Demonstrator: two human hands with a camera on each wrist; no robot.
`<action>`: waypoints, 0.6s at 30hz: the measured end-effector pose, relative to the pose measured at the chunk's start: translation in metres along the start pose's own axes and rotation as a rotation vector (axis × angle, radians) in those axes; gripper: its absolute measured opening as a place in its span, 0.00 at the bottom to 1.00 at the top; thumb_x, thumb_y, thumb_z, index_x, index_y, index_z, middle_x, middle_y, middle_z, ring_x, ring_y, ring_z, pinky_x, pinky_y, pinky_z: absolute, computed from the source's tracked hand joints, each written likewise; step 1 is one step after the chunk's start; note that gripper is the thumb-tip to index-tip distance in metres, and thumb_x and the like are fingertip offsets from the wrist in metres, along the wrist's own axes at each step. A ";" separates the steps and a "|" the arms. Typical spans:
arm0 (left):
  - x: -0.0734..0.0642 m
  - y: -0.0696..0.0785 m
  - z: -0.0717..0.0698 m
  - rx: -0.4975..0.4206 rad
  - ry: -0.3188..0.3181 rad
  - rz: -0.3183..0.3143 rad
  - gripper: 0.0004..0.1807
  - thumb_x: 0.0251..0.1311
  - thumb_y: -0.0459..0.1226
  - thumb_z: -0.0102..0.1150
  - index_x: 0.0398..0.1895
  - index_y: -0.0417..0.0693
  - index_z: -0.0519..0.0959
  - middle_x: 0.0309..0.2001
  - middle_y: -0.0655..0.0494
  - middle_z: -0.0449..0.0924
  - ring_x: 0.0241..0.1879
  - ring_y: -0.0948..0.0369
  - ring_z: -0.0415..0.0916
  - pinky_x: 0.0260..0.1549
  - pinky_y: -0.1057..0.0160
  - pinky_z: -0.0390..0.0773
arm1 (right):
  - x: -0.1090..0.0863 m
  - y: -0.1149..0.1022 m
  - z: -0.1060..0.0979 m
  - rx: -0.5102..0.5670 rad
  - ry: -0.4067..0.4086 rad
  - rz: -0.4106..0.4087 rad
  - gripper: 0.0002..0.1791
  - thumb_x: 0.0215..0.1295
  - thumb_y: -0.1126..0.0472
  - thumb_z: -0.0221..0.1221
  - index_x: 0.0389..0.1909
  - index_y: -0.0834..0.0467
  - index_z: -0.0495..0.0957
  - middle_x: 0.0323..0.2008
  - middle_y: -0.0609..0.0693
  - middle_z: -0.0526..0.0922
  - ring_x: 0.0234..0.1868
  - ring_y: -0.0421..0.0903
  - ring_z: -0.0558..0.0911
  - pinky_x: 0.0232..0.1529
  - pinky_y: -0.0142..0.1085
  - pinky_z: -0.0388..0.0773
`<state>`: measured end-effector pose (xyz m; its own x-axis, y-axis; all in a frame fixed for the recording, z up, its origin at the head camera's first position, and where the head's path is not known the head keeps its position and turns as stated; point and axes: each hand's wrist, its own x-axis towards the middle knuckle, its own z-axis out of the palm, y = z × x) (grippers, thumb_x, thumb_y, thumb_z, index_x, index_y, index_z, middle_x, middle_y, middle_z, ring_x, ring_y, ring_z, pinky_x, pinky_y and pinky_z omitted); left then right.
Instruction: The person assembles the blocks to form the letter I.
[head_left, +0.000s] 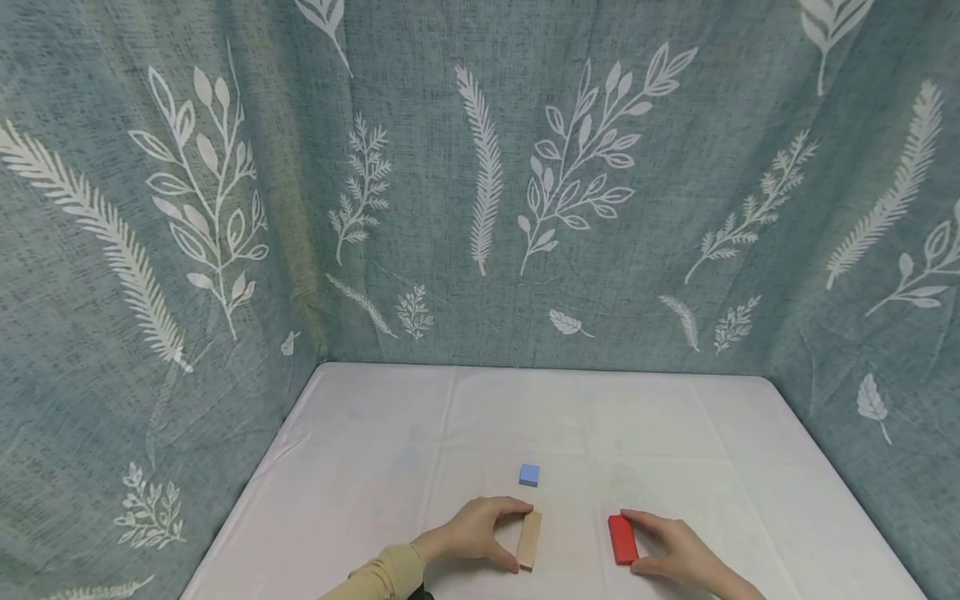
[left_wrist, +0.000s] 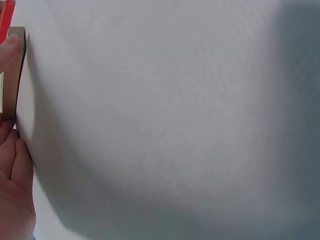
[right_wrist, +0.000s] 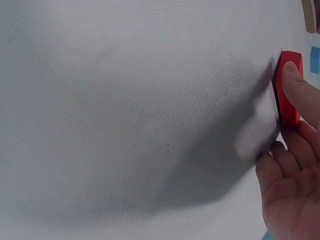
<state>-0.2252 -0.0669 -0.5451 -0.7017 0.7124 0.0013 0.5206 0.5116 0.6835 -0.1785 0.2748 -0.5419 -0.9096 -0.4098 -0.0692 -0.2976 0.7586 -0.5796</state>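
Observation:
On the white cloth, a long plain wooden block (head_left: 529, 542) lies lengthwise away from the person. My left hand (head_left: 480, 532) grips it from the left, thumb at the near end and fingers at the far end. To the right lies a red block (head_left: 622, 540), shorter and wider. My right hand (head_left: 678, 552) holds it by its two ends from the right side. In the left wrist view the thumb overlaps the wooden block (left_wrist: 12, 85). The right wrist view shows the thumb on the red block (right_wrist: 287, 107) and fingers at its other end.
A small blue block (head_left: 529, 475) sits beyond the wooden block, touched by neither hand. The white-covered table (head_left: 375, 433) is bordered at the back and sides by a teal curtain (head_left: 420, 208) with white leaf prints.

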 end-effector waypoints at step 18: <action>0.003 0.004 -0.003 -0.068 -0.038 -0.064 0.39 0.37 0.40 0.78 0.59 0.42 0.74 0.60 0.52 0.76 0.62 0.58 0.71 0.63 0.68 0.70 | 0.007 -0.006 0.002 0.085 0.012 0.104 0.39 0.42 0.51 0.74 0.56 0.62 0.75 0.54 0.58 0.80 0.57 0.61 0.76 0.53 0.52 0.78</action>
<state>-0.2265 -0.0643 -0.5405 -0.7128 0.6977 -0.0713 0.4400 0.5241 0.7292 -0.1828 0.2659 -0.5405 -0.9378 -0.3248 -0.1225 -0.1769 0.7509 -0.6362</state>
